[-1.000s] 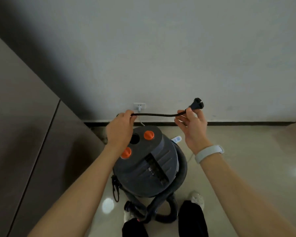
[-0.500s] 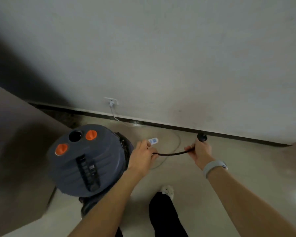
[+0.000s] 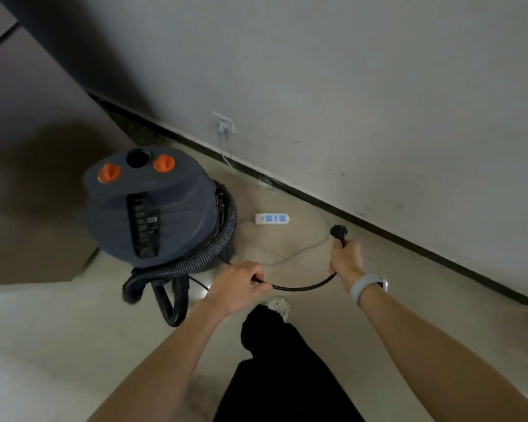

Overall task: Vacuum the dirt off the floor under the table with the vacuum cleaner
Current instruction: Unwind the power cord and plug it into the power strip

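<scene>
The head view, the only 1 available, looks down at a dark grey drum-shaped vacuum cleaner (image 3: pixel 153 208) with 2 orange knobs on its lid, standing on the pale glossy tiled floor (image 3: pixel 58 345) close to the wall. Its black ribbed hose (image 3: pixel 195 260) wraps around the base and loops in front.

The right hand (image 3: pixel 346 258) has its fingers curled tightly around the black power cord just behind the black plug (image 3: pixel 339 232), whose prongs point up and away toward the wall, a hold that probably leaves the plug end free for aiming. The left hand (image 3: pixel 237 286) grips the same black power cord (image 3: pixel 302 287) further back, fingers closed over it, so a short slack arc hangs between the 2 hands (likely to keep the rest of the cord from dragging).

A white power strip with blue sockets (image 3: pixel 272 218) lies on the floor between the vacuum and the plug, near but apart from both. Its pale lead runs up to a white wall socket (image 3: pixel 224 123).

Judging from this, plugging in comes next; no table or dirt is in view.
</scene>
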`<state>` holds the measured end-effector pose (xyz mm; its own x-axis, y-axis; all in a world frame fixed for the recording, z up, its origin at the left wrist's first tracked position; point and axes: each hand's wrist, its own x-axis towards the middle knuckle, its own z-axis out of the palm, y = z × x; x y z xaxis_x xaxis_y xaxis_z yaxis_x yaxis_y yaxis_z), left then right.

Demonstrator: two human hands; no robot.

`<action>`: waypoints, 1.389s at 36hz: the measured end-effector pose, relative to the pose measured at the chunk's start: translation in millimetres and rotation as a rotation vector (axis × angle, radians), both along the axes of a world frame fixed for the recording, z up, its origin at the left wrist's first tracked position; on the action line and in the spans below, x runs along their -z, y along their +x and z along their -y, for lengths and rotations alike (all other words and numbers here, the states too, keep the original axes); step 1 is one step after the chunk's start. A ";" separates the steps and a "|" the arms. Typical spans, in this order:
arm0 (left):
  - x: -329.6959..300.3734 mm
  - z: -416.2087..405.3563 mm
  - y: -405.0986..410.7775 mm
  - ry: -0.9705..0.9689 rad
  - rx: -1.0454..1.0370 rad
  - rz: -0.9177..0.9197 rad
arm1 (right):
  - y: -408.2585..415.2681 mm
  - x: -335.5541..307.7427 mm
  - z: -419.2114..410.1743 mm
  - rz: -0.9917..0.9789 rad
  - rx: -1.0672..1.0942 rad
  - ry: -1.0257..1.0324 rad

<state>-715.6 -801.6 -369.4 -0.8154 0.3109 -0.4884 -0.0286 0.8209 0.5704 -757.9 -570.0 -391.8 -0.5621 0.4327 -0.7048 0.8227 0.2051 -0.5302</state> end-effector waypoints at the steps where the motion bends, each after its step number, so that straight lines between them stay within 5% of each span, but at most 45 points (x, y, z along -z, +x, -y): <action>1: 4.3 1.4 2.9 -0.009 -0.008 -0.007 | 1.4 1.3 -0.5 0.000 -0.073 0.020; 9: 62.0 -15.0 44.8 -0.018 -0.130 -0.118 | 5.8 35.7 3.3 -0.095 -0.573 0.137; 18: 164.9 -47.9 46.7 0.012 -0.172 -0.086 | -41.5 117.0 -0.4 -0.157 -0.809 0.243; 29: 343.7 -86.4 -2.1 -0.007 -0.394 -0.068 | -131.8 312.9 -30.7 -0.170 -1.193 0.416; 40: 558.3 -119.4 -57.7 -0.138 -0.535 -0.429 | -225.1 525.7 -46.4 -0.305 -1.549 0.589; 50: 628.3 -132.7 -73.7 -0.207 -0.569 -0.538 | -259.9 588.5 -48.5 -0.503 -1.759 0.594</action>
<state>-789.3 -668.8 -997.6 -0.9610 -0.2763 0.0141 -0.2387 0.8538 0.4627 -1017.8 -521.5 -980.2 -0.6432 -0.6755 -0.3605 -0.6638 0.7267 -0.1771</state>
